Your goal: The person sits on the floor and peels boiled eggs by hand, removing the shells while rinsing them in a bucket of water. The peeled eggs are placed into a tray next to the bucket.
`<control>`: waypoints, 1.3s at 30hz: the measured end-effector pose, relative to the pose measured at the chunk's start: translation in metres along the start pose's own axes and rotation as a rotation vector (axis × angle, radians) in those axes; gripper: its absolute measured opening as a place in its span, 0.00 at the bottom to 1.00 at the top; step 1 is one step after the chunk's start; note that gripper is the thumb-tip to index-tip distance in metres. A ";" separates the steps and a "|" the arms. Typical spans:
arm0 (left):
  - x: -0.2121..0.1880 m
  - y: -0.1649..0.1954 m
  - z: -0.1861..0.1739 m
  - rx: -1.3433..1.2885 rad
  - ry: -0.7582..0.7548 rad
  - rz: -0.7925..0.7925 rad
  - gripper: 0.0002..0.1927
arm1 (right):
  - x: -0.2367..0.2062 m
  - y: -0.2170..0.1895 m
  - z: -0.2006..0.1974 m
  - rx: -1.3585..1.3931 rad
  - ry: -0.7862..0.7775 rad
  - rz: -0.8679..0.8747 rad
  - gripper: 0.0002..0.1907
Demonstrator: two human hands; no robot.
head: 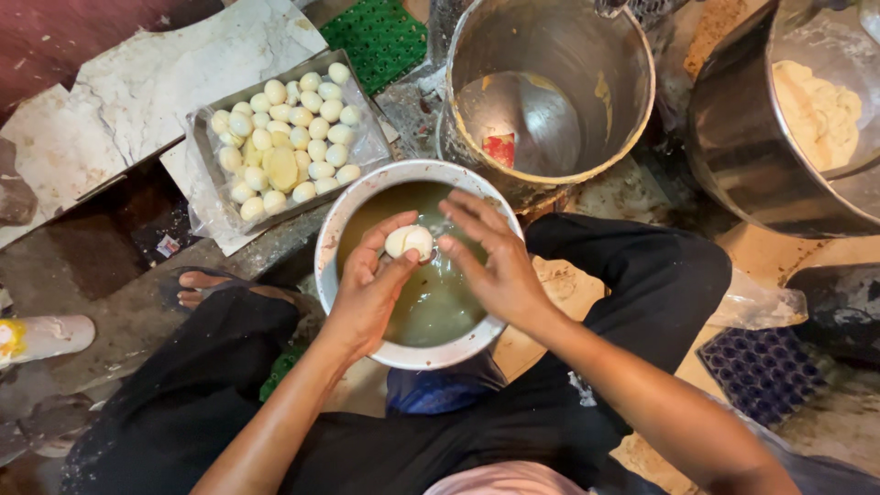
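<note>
head view looks straight down on a white boiled egg (409, 241), held over a round metal bowl (332, 229) of murky greenish-brown water that sits between the person's knees. the left hand (367, 293) cups the egg from below and from the left, thumb and fingers curled snugly round it. the right hand (495, 261) comes in from the right with its fingertips (446, 244) touching the egg's right side, the other fingers fanned out above the water; it pinches at the surface rather than gripping the whole thing.

judging by its look, the egg is light, wet and slippery, soft enough to dent or split under a hard squeeze, so the cradling hold round its middle, with only fingertip pressure from the other side, seems the safe way to take it.

just beyond the bowl to the left lies a flat tray (203, 137) lined with clear plastic and packed with more pale eggs (312, 128), one larger yellowish piece among them. far and slightly right stands a tall steel pot (632, 64) with a little liquid and something red at the bottom. at the far right edge a big steel vessel (733, 156) holds a pale creamy mass. a green plastic mat (376, 37) shows at the far side, broken stone slabs (137, 92) at far left, and a dark egg carton (761, 367) near the person's right knee. a bare foot (206, 286) rests left of the bowl.
</note>
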State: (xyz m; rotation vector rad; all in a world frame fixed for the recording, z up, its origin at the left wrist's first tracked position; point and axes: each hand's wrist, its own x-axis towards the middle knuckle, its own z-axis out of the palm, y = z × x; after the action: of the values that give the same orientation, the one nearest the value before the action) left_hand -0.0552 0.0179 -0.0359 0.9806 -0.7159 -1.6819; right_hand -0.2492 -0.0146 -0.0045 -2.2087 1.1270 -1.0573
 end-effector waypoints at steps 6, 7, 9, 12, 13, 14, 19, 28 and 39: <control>-0.003 0.000 0.004 0.131 -0.046 0.115 0.31 | 0.008 -0.013 0.006 0.357 -0.030 0.354 0.11; -0.003 0.001 0.004 0.099 -0.049 0.108 0.31 | 0.009 -0.012 0.007 0.375 -0.027 0.362 0.11; -0.004 0.003 0.003 0.017 -0.057 0.090 0.33 | 0.009 -0.008 0.007 0.410 -0.018 0.376 0.11; -0.003 0.003 0.003 0.005 -0.067 0.103 0.34 | 0.007 -0.004 0.007 0.654 -0.043 0.468 0.12; -0.003 0.003 0.003 0.090 -0.064 0.141 0.34 | 0.006 -0.003 0.008 0.619 -0.074 0.406 0.13; -0.002 0.003 0.003 0.177 -0.061 0.179 0.34 | 0.005 -0.002 0.008 0.585 -0.103 0.344 0.14; -0.001 0.003 0.002 0.190 -0.068 0.103 0.42 | 0.002 0.006 0.013 0.522 -0.156 0.362 0.14; 0.009 0.003 -0.008 -0.349 0.125 -0.060 0.19 | 0.002 0.027 0.013 0.827 -0.103 0.620 0.13; 0.006 -0.009 -0.002 -0.227 0.010 -0.065 0.20 | 0.020 -0.007 0.006 0.312 -0.224 0.278 0.17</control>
State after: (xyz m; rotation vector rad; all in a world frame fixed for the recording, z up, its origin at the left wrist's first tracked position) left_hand -0.0586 0.0146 -0.0457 0.8586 -0.4777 -1.7698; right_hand -0.2339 -0.0271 0.0053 -1.8127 1.0519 -0.7855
